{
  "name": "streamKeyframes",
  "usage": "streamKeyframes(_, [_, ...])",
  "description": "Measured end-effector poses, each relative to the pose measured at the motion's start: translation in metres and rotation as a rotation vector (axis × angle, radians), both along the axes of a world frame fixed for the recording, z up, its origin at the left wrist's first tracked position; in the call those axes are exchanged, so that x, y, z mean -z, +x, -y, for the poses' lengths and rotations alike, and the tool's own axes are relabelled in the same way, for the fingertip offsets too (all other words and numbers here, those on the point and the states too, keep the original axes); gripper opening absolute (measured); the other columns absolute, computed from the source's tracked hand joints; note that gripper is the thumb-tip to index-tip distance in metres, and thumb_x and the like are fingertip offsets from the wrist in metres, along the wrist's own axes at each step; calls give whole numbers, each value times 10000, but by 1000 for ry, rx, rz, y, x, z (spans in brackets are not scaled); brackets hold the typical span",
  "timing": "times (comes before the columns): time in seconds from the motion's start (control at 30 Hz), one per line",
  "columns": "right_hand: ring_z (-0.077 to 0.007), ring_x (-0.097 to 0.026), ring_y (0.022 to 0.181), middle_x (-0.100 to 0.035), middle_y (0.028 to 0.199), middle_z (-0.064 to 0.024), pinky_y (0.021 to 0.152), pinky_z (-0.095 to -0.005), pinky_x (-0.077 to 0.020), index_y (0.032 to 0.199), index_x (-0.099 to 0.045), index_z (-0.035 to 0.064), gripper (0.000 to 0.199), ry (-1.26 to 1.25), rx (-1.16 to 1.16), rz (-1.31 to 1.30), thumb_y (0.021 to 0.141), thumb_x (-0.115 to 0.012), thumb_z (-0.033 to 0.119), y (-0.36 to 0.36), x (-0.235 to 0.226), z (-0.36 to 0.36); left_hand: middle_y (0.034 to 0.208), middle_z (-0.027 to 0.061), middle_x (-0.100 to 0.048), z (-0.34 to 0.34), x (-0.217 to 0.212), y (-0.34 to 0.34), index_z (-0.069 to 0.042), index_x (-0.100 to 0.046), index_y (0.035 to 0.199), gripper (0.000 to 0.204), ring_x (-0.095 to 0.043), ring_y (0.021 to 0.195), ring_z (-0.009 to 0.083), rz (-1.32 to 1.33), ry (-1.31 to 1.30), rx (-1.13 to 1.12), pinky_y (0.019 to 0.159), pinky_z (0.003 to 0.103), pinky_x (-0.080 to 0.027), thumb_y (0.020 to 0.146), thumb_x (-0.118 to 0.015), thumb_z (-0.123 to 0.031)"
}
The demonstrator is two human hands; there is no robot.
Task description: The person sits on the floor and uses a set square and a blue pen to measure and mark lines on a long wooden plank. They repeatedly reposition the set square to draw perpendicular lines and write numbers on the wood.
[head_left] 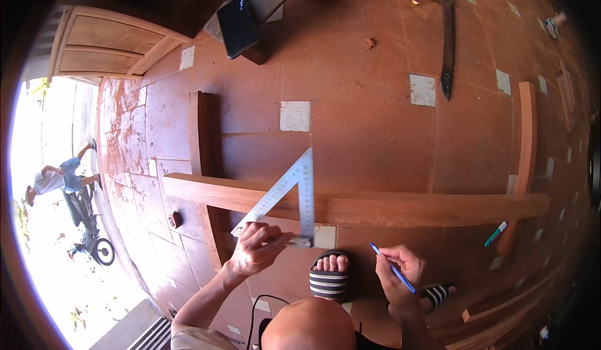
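Note:
My left hand (255, 250) grips a silver triangular square (305, 193) by its thick lower edge. The square lies across a long reddish wooden beam (407, 210), its tip reaching past the far side. Between the fingers of my right hand (402, 273) is a blue pen (393, 267), held nearer to me than the beam and apart from it. The beam rests crosswise over a left timber (195, 131) and a right timber (527, 137). My striped sandal (328, 281) stands close to the beam's near side.
A tape measure (174, 219) lies left of the beam, a green-and-white marker (495, 234) near its right end. Farther off are a black phone (238, 28) on a plank and a dark L-shaped bar (447, 50). More timbers (507, 306) lie at lower right. Outside, a person (59, 178) stands by a motorcycle.

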State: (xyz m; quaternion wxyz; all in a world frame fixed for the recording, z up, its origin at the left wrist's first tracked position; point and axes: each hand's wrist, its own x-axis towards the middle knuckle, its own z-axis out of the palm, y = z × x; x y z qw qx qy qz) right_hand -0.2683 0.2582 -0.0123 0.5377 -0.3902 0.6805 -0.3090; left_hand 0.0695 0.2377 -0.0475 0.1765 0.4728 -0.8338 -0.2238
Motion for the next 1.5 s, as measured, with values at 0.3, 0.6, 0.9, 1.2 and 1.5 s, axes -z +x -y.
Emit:
streamKeyframes(0.3, [-176,-764,813,-758,1014,-164,710,-317,-615,1033,-712,-25,113,-175,-250,138,931,-753,-50,108,10,49,1020,-8,-665,21,18,113,-137,-847,1106,442,-644,909,211,59,-36,-41,827,384,-505,683,-894,-15])
streamKeyframes(0.6, [-184,-763,834,-783,1015,-163,761,-303,-611,1039,-715,-21,132,-310,-218,88,917,-755,-50,170,25,72,1089,-10,-651,35,17,122,-152,-835,1167,484,-639,994,213,58,52,34,852,412,-515,688,-849,-86])
streamKeyframes(0.9, [-267,-774,954,-774,1059,-201,855,-349,-613,1049,-720,-34,152,-259,-147,100,906,-771,-33,195,39,75,1093,-9,-651,41,15,128,-144,-832,1167,493,-633,971,209,49,70,71,855,400,-524,679,-843,-73])
streamKeyframes(1.2, [-304,-789,990,-778,1060,-192,894,-372,-617,1058,-740,-35,153,-255,-130,79,913,-787,-23,200,44,75,1089,-13,-652,43,17,127,-128,-831,1163,517,-639,964,194,19,42,67,849,388,-529,651,-848,-58])
streamKeyframes(1.5, [-299,-783,964,-775,1060,-182,876,-366,-619,1077,-745,-41,175,-259,-126,43,908,-788,-53,206,39,79,1094,-6,-650,44,19,125,-115,-835,1136,489,-640,950,187,10,9,69,828,374,-525,650,-849,-74])
